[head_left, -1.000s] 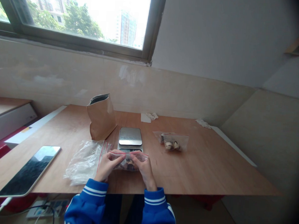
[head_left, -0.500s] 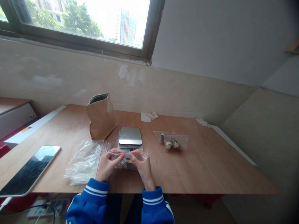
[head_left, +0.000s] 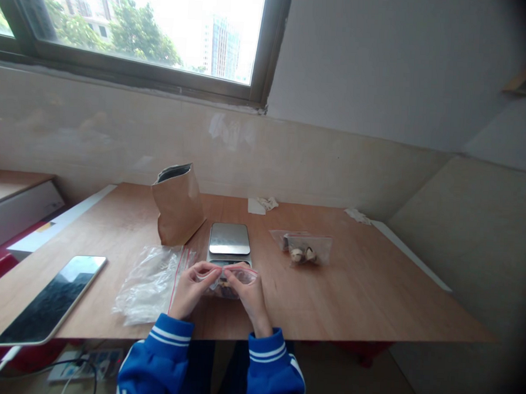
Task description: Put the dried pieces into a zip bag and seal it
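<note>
Between my hands is a clear zip bag (head_left: 228, 290) with a red strip along its top and small brownish pieces inside. My left hand (head_left: 195, 284) pinches the bag's top edge from the left. Close beside it, my right hand (head_left: 248, 290) pinches the same edge, the fingertips of both hands nearly meeting. Just beyond the bag stands a digital kitchen scale (head_left: 229, 239) with a bare metal plate; its front panel is partly hidden by my hands. A stack of flat zip bags (head_left: 146, 288) lies left of my left hand.
A brown paper pouch (head_left: 179, 207) stands with its top open behind the flat bags. Filled zip bags (head_left: 306, 250) lie to the right. A phone (head_left: 52, 300) with a charging cable rests at the left table edge. Crumpled paper (head_left: 265, 205) lies near the wall.
My hands have drawn slightly closer together along the bag's top edge, the right one shifting a little left. The other things on the table have stayed put.
</note>
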`<state>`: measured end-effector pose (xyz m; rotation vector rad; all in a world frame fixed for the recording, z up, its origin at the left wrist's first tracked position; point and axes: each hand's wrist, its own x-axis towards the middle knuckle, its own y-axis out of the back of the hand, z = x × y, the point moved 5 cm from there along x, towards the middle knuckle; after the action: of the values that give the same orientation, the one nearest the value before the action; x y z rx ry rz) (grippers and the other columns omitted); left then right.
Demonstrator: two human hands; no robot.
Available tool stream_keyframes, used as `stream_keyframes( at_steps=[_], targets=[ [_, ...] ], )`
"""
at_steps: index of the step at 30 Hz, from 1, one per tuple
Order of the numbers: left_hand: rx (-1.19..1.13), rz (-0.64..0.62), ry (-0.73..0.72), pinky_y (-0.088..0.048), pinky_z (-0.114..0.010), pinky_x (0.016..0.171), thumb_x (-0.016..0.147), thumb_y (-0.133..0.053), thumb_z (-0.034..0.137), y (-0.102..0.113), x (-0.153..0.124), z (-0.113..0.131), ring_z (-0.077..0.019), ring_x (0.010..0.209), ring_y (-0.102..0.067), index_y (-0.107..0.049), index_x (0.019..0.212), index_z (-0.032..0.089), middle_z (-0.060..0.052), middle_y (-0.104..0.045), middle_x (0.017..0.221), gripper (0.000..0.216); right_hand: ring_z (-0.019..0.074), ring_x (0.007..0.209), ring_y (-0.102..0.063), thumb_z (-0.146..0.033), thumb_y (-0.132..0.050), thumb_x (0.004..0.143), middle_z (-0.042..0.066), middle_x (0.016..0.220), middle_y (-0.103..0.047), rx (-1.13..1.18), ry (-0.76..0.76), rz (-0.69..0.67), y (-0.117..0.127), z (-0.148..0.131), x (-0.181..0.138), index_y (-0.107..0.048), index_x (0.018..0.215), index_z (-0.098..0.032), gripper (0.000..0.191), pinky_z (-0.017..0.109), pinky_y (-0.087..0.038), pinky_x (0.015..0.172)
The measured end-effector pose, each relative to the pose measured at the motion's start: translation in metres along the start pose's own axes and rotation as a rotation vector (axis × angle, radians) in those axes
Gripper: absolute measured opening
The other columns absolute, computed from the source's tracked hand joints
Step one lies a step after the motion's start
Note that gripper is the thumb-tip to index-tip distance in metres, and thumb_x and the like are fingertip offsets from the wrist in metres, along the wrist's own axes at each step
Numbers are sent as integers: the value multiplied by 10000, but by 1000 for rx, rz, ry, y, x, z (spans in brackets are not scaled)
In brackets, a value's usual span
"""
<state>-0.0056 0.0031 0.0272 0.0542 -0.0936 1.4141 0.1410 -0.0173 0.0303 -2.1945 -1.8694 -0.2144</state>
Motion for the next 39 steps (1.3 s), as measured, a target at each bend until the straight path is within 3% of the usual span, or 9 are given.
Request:
stream_keyframes(
  at_steps=[8, 16, 20, 23, 27, 35, 39],
  targets=[
    [56, 26, -72, -500, -262, 660, 696, -720, 387, 3, -2, 6, -191, 759, -633, -690, 732, 144, -68, -685, 760, 247, 177, 743, -623, -333, -726, 730, 26, 734, -665, -24, 15, 31, 4, 2, -1, -723, 715, -194, 139, 285, -499, 707],
    [-34, 52, 14, -476, -246, 596, 649, -761, 377, -1, -1, -2, -172, 660, -634, -695, 696, 137, -49, -700, 698, 253, 176, 705, -617, -315, -718, 739, 24, 692, -659, -23, 38, 84, 7, 2, -2, -699, 653, -193, 151, 280, -493, 696],
    [-60, -15, 63, -504, -267, 646, 680, -737, 387, -6, -2, 0, -187, 708, -653, -722, 792, 140, -65, -721, 754, 272, 203, 768, -656, -450, -606, 825, 58, 781, -706, 57, -18, 32, 7, 7, -2, -725, 765, -190, 292, 297, -509, 728],
    [-68, -120, 52, -520, -301, 769, 736, -685, 400, -7, -4, 6, -218, 862, -663, -740, 864, 148, -92, -729, 925, 288, 222, 789, -680, -572, -494, 856, 80, 817, -725, 116, -110, 39, 16, 15, -2, -731, 852, -183, 456, 316, -526, 741],
    [-53, -85, 33, -492, -346, 896, 774, -647, 402, 0, -5, 7, -250, 989, -644, -751, 907, 166, -96, -722, 1015, 291, 213, 765, -684, -645, -439, 846, 70, 794, -729, 79, -141, 128, 39, 21, 0, -702, 1031, -188, 559, 313, -531, 739],
    [-2, -24, 4, -492, -329, 887, 768, -647, 393, 2, 1, 3, -250, 964, -651, -758, 882, 168, -77, -737, 958, 275, 214, 713, -698, -639, -352, 882, 89, 684, -725, -90, -64, 150, 52, 19, 2, -698, 766, -160, 603, 297, -522, 754],
    [-24, -47, 6, -492, -335, 886, 784, -620, 412, -4, -2, 5, -254, 956, -655, -754, 883, 156, -79, -737, 959, 306, 222, 640, -698, -625, -318, 898, 100, 660, -723, -150, -65, 158, 53, 7, -2, -666, 791, -149, 599, 300, -534, 681]
  ],
)
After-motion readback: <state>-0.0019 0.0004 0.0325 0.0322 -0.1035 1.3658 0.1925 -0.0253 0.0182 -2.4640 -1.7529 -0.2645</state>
